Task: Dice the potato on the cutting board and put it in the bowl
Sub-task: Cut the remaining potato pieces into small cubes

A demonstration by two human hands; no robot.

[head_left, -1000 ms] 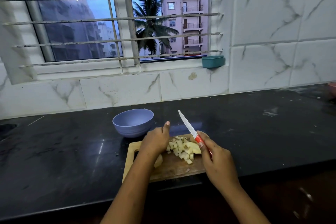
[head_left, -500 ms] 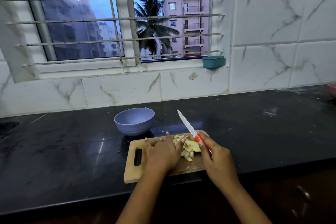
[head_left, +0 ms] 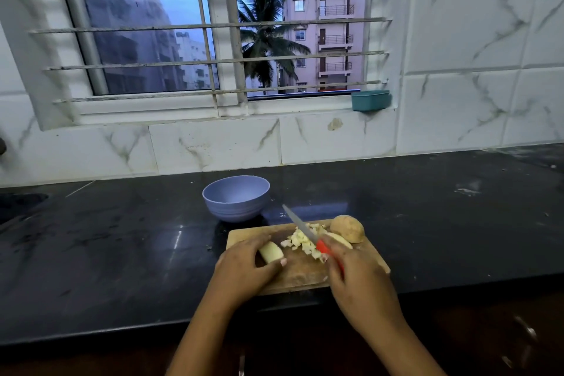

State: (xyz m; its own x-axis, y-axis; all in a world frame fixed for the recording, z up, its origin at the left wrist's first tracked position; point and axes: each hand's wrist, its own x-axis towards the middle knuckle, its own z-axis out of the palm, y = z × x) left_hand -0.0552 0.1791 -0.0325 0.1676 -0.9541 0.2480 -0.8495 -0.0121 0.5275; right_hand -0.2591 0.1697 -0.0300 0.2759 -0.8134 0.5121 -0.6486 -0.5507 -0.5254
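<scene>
Worktop (head_left: 122, 253) is dark and runs the full width. The cutting board (head_left: 300, 272) sits at its near edge so both forearms come in straight.

Bowl (head_left: 235, 207) is just behind the board's far left corner, not touching it. It looks empty from this angle. That's close enough for a scrape-off and out of the blade's path.

Left hand (head_left: 244, 272) is curled over a potato wedge (head_left: 271, 252) on the board's left half, pinning it down. I read that as the next piece to cut, staged apart from the finished bits.

Right hand (head_left: 357, 278) is clenched on the red handle of the knife (head_left: 308, 235). The blade angles up toward the far left, above the dice, not cutting. I'd call it parked while I seat the wedge.

Skin-on chunk (head_left: 348, 228) waits at the far right corner with a pale slice (head_left: 338, 239) just beside it, both outside the working zone.

Diced pile (head_left: 300, 241) is mid-board, between the hands.

My estimate is roughly halfway: dicing is in progress and the transfer hasn't started.

Risk: left fingertips lie near the cut line when the blade comes down.
</scene>
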